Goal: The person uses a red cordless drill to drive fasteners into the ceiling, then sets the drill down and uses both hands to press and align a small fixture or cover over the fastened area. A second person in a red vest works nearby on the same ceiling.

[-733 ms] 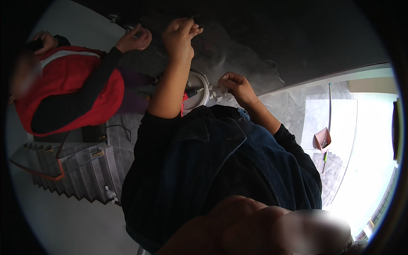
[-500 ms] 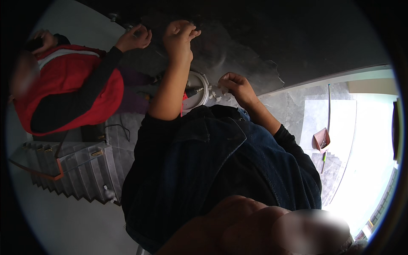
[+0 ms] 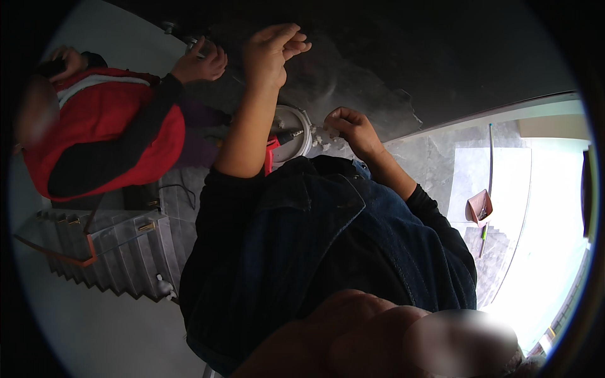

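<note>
My left hand (image 3: 275, 53) is raised against the dark surface at the top, its fingers stretched toward the right and nothing visible in them. Lower and to the right, my right hand (image 3: 353, 131) is closed, thumb against bent fingers. Pale bits show at its fingertips, but I cannot tell whether they are held or lie behind it. Between my forearms is a round, white-rimmed bucket (image 3: 308, 140), partly hidden by my left arm and jacket. A red and dark tool (image 3: 272, 151) with a metal tip lies in or across it. Whitish crumbs (image 3: 318, 139) lie beside the bucket.
Close on my left stands a co-worker in a red vest (image 3: 135, 151), one hand (image 3: 201, 62) raised near mine. Grey stairs (image 3: 120, 258) lie at the lower left. A pinkish long-handled dustpan (image 3: 479, 208) stands on the right, near the bright opening.
My left hand has moved slightly up and right, its fingers straighter. My right hand stays in place. The co-worker's raised hand has turned a little.
</note>
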Action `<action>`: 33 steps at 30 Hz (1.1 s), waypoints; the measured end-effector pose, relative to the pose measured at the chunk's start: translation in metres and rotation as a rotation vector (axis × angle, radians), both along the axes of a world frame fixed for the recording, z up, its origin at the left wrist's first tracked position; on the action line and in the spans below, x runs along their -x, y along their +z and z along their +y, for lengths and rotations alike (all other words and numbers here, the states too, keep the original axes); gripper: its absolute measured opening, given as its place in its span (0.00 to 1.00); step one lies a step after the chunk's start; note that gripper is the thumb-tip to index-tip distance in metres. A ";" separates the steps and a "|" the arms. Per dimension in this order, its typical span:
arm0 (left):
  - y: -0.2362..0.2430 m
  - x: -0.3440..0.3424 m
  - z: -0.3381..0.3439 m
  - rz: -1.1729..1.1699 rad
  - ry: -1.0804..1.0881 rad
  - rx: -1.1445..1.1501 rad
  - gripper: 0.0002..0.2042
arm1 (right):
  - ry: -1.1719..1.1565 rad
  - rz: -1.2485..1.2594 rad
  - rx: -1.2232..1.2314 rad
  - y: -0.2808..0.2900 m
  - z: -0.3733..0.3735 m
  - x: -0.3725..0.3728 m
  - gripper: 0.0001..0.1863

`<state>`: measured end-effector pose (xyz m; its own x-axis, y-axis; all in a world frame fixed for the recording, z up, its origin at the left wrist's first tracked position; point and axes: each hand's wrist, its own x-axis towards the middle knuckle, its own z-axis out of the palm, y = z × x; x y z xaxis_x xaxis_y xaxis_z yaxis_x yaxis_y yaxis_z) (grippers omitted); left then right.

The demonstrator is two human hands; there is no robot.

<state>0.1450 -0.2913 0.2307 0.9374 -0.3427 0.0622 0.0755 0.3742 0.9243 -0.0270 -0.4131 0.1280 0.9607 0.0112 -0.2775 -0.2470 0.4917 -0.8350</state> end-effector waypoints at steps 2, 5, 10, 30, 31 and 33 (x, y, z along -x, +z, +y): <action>0.002 -0.002 0.001 0.025 -0.016 0.008 0.07 | 0.006 -0.001 -0.029 -0.001 0.000 -0.001 0.03; 0.004 -0.003 0.002 0.075 -0.035 0.024 0.06 | 0.008 -0.016 -0.041 -0.002 0.000 -0.001 0.03; 0.006 -0.006 0.003 0.160 -0.056 0.083 0.05 | 0.008 -0.011 -0.042 -0.001 -0.001 0.000 0.03; -0.001 -0.003 0.001 0.153 -0.017 0.134 0.03 | 0.015 0.004 -0.042 0.000 -0.002 0.001 0.04; -0.001 -0.003 0.002 0.146 -0.027 0.130 0.04 | 0.016 -0.003 -0.043 0.000 -0.002 0.001 0.04; -0.001 -0.002 0.004 0.166 -0.051 0.150 0.05 | 0.019 -0.009 -0.042 -0.001 -0.002 0.000 0.04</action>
<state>0.1473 -0.2875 0.2301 0.9208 -0.3882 -0.0373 0.2438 0.4984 0.8319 -0.0274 -0.4156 0.1267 0.9626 0.0408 -0.2679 -0.2492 0.5217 -0.8159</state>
